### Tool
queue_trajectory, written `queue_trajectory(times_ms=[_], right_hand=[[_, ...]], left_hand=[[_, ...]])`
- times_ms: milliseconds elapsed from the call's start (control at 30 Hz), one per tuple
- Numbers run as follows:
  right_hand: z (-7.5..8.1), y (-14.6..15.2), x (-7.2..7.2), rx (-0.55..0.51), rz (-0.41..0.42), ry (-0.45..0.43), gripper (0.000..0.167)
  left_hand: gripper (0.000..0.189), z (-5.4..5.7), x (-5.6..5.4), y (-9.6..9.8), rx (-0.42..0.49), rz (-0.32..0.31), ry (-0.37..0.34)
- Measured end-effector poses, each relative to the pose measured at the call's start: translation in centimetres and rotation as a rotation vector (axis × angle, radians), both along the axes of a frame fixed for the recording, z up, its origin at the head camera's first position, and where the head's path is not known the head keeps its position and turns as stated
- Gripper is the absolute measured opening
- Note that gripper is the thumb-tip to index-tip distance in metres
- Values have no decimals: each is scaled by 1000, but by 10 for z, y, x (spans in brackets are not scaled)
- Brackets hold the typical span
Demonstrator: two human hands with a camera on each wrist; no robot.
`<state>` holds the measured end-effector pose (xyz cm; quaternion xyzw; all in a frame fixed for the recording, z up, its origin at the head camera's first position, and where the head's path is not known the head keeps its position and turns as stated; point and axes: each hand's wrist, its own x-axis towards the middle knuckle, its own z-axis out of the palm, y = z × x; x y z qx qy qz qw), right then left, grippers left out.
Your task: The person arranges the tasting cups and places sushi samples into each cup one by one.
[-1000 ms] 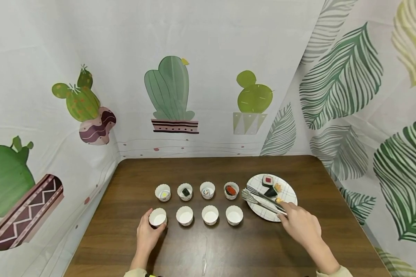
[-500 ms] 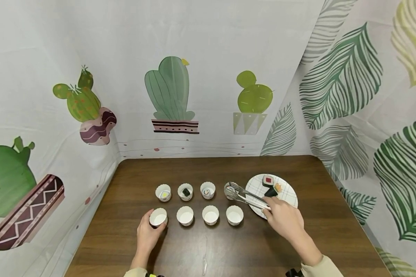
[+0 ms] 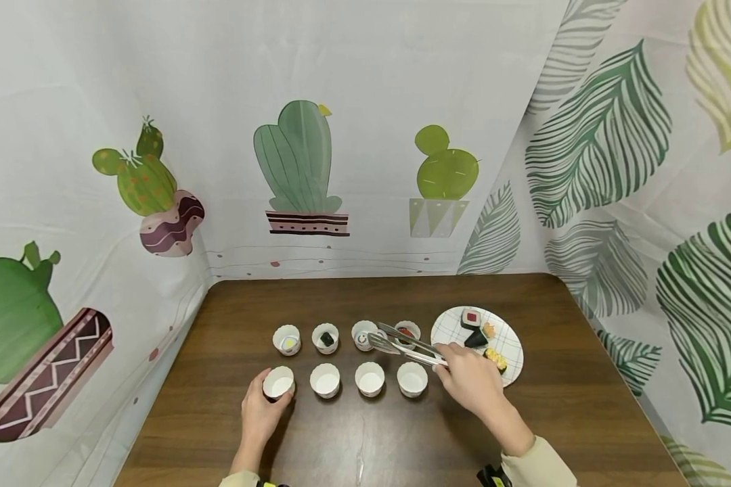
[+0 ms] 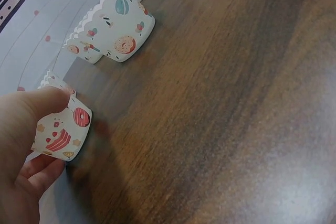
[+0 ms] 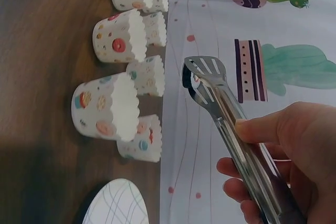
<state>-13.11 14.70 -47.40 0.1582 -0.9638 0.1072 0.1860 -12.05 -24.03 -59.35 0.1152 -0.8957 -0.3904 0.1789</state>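
My left hand [image 3: 263, 412] holds the leftmost front paper baking cup [image 4: 62, 124], with the thumb on one side and fingers on the other. My right hand [image 3: 472, 379] grips metal tongs [image 5: 231, 124], thumb on top and fingers below. Their slotted ends nearly meet around a small dark-edged piece [image 5: 188, 78], pale and pinkish in the middle, like a sushi roll. In the head view the tongs reach over the back right cup [image 3: 415, 327], which holds a red-topped piece, toward the neighbouring back cup [image 3: 358, 340] with a whitish roll in it.
Two more back cups hold a yellow-centred piece [image 3: 289, 343] and a dark piece [image 3: 326, 338]. Other white cups [image 3: 325, 381] form the front row. At right, a checked plate [image 3: 447, 325] bears several sushi pieces, including a yellow-topped one [image 3: 495, 360]. A printed cloth [image 3: 371, 169] hangs behind the table.
My right hand has carried the tongs left from over the plate, past the back right cup. The yellow-topped sushi on the plate is now uncovered. My left hand stays at its cup.
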Motion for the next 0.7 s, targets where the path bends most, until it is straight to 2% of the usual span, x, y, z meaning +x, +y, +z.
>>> queue_trajectory(times_ms=[367, 700], right_hand=[[4, -27, -10, 8, 63, 10, 29], [7, -56, -13, 28, 127, -10, 32]], left_hand=[[65, -2, 0, -1, 9, -3, -6], [66, -1, 0, -1, 9, -1, -7]])
